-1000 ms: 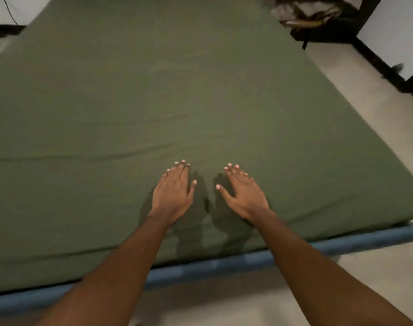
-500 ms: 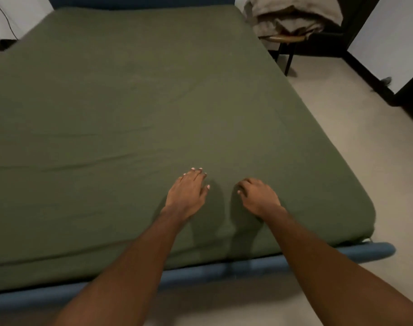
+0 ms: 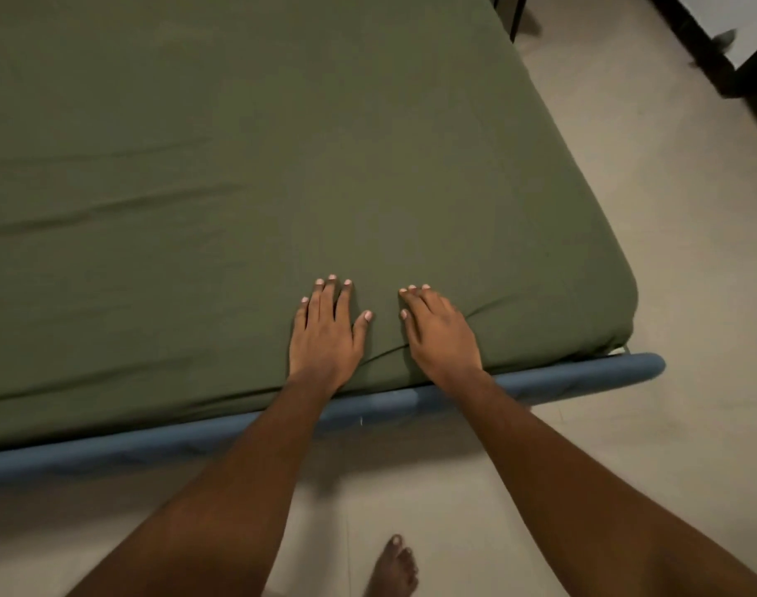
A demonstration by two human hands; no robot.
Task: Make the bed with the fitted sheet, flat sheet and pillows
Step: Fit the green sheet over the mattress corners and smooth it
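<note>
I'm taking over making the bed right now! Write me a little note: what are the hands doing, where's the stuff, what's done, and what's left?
Left hand: open, flat on the green sheet near the bed's close edge.
Right hand: open, flat beside it, not touching it, on a small crease.
Done: the sheet covers the mattress and wraps its near right corner, above the blue rail.
Left: smooth the long wrinkles on the left side, then add the flat sheet and pillows. Neither is in view.
</note>
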